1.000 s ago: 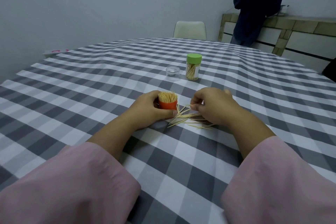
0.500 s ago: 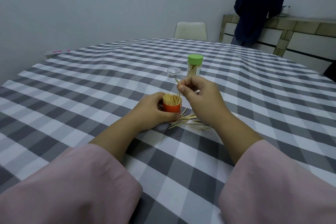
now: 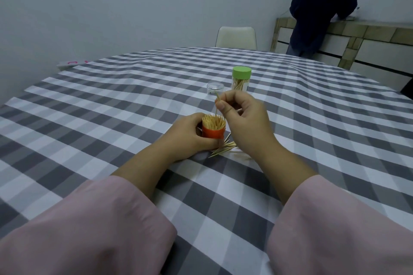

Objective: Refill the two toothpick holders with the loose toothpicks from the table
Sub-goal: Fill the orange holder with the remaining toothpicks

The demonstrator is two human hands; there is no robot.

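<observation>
A single thin wooden toothpick (image 3: 216, 105), pinched upright in my right hand (image 3: 242, 118), points into the packed orange cylindrical holder (image 3: 213, 128). My left hand (image 3: 190, 135) grips that holder to steady it. The remaining loose toothpicks (image 3: 223, 148) lie on the grey-checked tablecloth (image 3: 111, 107) below my right wrist. The green-capped clear holder (image 3: 241, 79) and a clear plastic lid (image 3: 215, 88) stand beyond.

The right hand (image 3: 243, 118) hides part of the loose toothpicks (image 3: 223, 148) — their count unreadable.
</observation>
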